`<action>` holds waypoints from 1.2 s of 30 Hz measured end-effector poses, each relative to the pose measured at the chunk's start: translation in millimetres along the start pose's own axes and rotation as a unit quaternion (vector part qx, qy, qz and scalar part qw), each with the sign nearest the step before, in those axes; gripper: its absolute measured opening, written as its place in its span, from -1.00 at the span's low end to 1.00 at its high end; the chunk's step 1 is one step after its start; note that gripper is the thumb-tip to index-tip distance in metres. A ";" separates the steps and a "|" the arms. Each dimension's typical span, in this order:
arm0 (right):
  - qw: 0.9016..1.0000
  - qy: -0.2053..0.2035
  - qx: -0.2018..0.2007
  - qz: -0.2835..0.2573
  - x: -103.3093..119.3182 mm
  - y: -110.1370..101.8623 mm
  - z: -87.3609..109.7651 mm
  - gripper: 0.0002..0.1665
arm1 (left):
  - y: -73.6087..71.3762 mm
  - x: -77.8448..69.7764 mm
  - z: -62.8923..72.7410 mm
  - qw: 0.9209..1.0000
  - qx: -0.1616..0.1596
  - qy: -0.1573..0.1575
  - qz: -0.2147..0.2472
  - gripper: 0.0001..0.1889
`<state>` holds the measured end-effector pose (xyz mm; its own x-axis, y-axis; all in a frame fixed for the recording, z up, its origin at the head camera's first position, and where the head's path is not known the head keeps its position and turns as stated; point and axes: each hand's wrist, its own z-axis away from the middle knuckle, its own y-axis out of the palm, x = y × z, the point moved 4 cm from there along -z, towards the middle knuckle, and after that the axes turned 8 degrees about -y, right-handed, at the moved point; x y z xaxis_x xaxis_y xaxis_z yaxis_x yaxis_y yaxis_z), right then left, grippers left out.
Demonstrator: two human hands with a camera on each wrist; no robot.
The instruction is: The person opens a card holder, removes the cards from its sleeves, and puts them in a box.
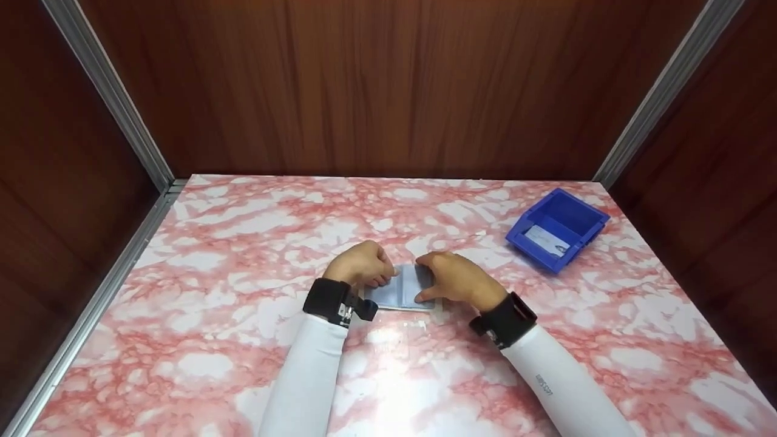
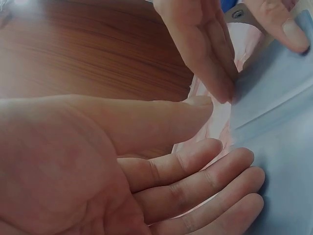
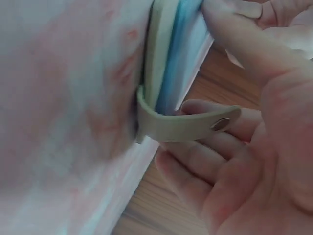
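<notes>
A card holder (image 1: 410,288) with bluish clear plastic sleeves (image 2: 286,117) lies spread on the table between both hands. In the right wrist view, its beige cover ends in a strap (image 3: 183,128) with a metal snap, which sticks out beside the right palm. My right hand (image 1: 456,280) holds the right part, thumb at the near side and fingers at the far edge. The left hand (image 1: 362,265) is over the left part; in the left wrist view its fingertips touch or hover just above the sleeve, thumb apart from it.
To the right on the red-and-white marbled table (image 1: 243,243) stands a blue plastic bin (image 1: 570,212) with a white card (image 1: 546,240) in it. Dark wood-grain panels (image 1: 388,91) enclose the back and sides. Clear tape pieces (image 1: 415,325) appear stuck just in front of the holder.
</notes>
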<state>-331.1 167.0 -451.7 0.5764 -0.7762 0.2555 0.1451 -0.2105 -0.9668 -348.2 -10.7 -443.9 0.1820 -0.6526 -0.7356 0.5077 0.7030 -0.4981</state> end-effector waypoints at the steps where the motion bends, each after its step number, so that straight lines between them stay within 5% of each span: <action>1: 1.000 -0.003 -0.003 0.005 1.2 -1.5 -0.1 -0.11 | -0.3 0.0 -0.2 1.000 -0.002 -0.001 0.001 -0.86; 5: 1.000 -0.026 -0.017 -0.001 3.8 -5.6 -1.2 -0.17 | -0.3 1.0 -1.0 1.000 0.000 -0.006 0.016 -0.88; 9: 0.996 -0.034 -0.037 -0.068 0.0 -6.3 -2.9 -0.26 | 0.5 2.7 -1.0 1.000 0.002 -0.010 0.023 -0.89; 16: 0.976 0.056 -0.056 -0.201 -20.9 0.0 -6.5 -0.45 | 3.0 1.8 -0.5 1.000 0.013 0.000 0.015 -0.86; 25: 0.965 0.057 -0.092 -0.239 -25.8 -0.1 -9.8 -0.65 | 0.0 0.7 -0.9 0.999 0.033 -0.007 0.024 -0.85; 36: 0.941 0.090 -0.105 -0.308 -12.9 -4.0 -8.1 -0.63 | -19.9 3.1 7.0 1.000 -0.011 -0.013 0.016 -0.71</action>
<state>-345.6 173.0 -451.1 0.2868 -0.5532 0.7821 0.2342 -0.7512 -0.6172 -351.9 -28.6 -433.1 0.2193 -0.6368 -0.7392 0.4834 0.7290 -0.4846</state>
